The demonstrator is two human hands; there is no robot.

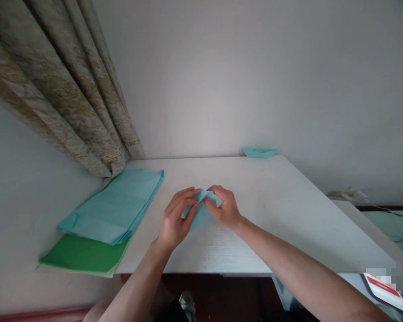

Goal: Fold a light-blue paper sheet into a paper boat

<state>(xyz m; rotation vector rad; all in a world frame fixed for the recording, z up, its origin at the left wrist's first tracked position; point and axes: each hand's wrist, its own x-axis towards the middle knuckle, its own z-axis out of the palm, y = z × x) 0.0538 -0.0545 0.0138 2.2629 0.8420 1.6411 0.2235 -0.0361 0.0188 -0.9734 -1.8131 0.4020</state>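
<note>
A small folded piece of light blue paper (pixel 200 216) is held between both hands above the middle of the white table. My left hand (pixel 178 216) grips its left side, with the thumb and fingers closed on the paper. On the other side, my right hand (pixel 224 207) pinches the upper right edge between thumb and forefinger. Fingers cover part of the folds, so the paper's full shape is hidden. At the back edge by the wall sits a finished-looking light blue paper boat (pixel 260 153), apart from both hands.
Left on the white table (pixel 255 197) lies a stack of light blue paper (pixel 117 203) over green paper (pixel 87 252), reaching past the front edge. A patterned curtain (pixel 74 85) hangs at the left. Cables (pixel 347 194) lie beyond the table's right edge.
</note>
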